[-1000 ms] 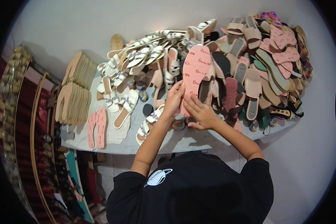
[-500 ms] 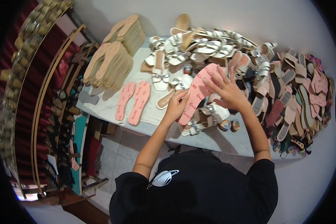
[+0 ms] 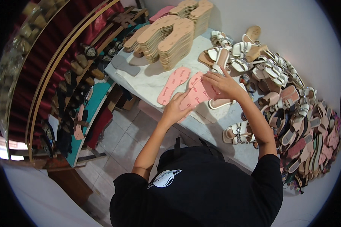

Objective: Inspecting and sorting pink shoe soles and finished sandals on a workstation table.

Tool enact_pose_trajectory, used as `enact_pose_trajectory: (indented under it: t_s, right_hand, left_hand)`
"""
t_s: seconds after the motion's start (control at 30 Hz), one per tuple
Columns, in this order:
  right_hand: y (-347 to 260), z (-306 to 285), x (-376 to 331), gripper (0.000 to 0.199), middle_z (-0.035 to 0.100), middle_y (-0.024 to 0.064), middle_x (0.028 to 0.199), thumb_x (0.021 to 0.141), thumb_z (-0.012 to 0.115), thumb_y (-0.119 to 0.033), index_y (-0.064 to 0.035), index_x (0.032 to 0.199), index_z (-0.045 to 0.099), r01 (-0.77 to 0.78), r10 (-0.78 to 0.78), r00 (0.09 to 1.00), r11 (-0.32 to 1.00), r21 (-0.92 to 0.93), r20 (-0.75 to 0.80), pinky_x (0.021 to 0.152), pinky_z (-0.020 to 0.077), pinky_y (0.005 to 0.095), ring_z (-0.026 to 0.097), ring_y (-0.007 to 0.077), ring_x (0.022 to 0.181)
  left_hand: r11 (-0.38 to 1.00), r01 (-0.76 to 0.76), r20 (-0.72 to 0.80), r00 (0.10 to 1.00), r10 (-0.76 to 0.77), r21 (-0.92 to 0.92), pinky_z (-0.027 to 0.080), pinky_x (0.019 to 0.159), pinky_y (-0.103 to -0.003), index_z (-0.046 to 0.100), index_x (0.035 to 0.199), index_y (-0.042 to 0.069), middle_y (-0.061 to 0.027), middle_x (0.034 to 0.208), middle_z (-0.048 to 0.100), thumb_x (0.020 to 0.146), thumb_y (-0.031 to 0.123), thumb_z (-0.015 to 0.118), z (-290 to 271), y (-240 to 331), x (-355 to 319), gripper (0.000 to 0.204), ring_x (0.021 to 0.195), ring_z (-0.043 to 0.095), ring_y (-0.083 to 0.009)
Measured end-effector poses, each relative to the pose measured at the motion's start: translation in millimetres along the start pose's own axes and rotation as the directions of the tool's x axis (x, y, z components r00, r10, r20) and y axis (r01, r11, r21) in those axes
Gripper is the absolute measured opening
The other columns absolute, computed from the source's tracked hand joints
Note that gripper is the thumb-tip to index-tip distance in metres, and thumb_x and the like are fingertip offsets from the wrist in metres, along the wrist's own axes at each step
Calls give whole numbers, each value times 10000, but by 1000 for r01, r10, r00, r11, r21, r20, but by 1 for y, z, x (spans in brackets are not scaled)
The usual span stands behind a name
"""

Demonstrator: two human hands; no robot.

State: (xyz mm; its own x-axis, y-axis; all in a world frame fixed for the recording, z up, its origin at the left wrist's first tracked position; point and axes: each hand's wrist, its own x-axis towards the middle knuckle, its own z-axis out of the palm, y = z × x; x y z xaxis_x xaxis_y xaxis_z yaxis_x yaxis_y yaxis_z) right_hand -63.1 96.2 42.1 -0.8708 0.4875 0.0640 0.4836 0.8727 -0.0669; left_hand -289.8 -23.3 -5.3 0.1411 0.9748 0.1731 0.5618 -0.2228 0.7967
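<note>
Both my hands hold one pink insole (image 3: 198,95) low over the white table (image 3: 147,84). My left hand (image 3: 175,110) grips its near end and my right hand (image 3: 224,83) presses on its far end. Just to the left, a second pink insole (image 3: 173,85) lies flat on the table. The held insole partly covers a third one (image 3: 194,78) beside it. A white sandal (image 3: 218,103) lies under my right wrist.
Tall stacks of tan insoles (image 3: 170,41) stand at the table's far left. White strappy sandals (image 3: 240,51) and a big heap of soles and sandals (image 3: 305,125) fill the right side. A grey insole (image 3: 125,65) lies at the left edge. A shoe rack (image 3: 74,94) stands left.
My hands have carried the pink insole from the heap on the right across to the pink insoles lying on the table's left part. The view has swung left with them.
</note>
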Motion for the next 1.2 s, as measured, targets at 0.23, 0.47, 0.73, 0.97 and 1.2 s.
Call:
enact_pose_trajectory:
  t_s: [0.23, 0.47, 0.73, 0.97, 1.2]
  right_hand:
    - [24, 33, 87, 950, 407, 48, 1347, 506, 812, -169, -125, 1338, 355, 80, -82, 997, 992, 99, 7, 1092, 206, 464, 347, 224, 1275]
    - [41, 79, 140, 1038, 336, 5, 1399, 494, 835, -255, -179, 1368, 280, 105, -90, 982, 991, -87, 164, 1043, 284, 513, 268, 252, 1318]
    - [55, 108, 158, 795, 393, 63, 1361, 616, 777, -223, -193, 1313, 396, -90, 88, 964, 996, -4, 250, 1027, 293, 519, 365, 254, 1260]
    - [66, 125, 153, 755, 377, 74, 1385, 672, 737, -281, -218, 1336, 383, -153, 128, 961, 984, 87, 246, 1015, 304, 522, 422, 265, 1225]
    - [65, 129, 151, 748, 397, 83, 1371, 670, 738, -287, -220, 1331, 395, -214, 175, 950, 968, 133, 258, 1011, 313, 511, 417, 270, 1229]
  left_hand:
    - [921, 204, -333, 939, -88, 332, 382, 877, -407, 396, 1313, 24, -136, 1178, 428, 670, 311, 748, -4, -65, -34, 787, 1088, 424, -313]
    - [832, 326, -494, 866, -72, 450, 341, 881, -413, 407, 1295, 1, -128, 1150, 475, 709, 285, 704, 15, -106, -27, 716, 1088, 433, -291]
    - [879, 356, -575, 809, -119, 318, 356, 886, -432, 420, 1272, -30, -143, 1141, 484, 727, 303, 695, 35, -131, -22, 694, 1067, 449, -313]
    - [885, 358, -551, 821, -148, 296, 383, 852, -422, 422, 1277, -19, -142, 1119, 503, 722, 298, 704, 39, -137, -27, 698, 1016, 477, -314]
    - [872, 346, -554, 826, -108, 345, 374, 864, -414, 426, 1279, -4, -143, 1156, 499, 716, 303, 710, 41, -138, -27, 702, 1036, 476, -305]
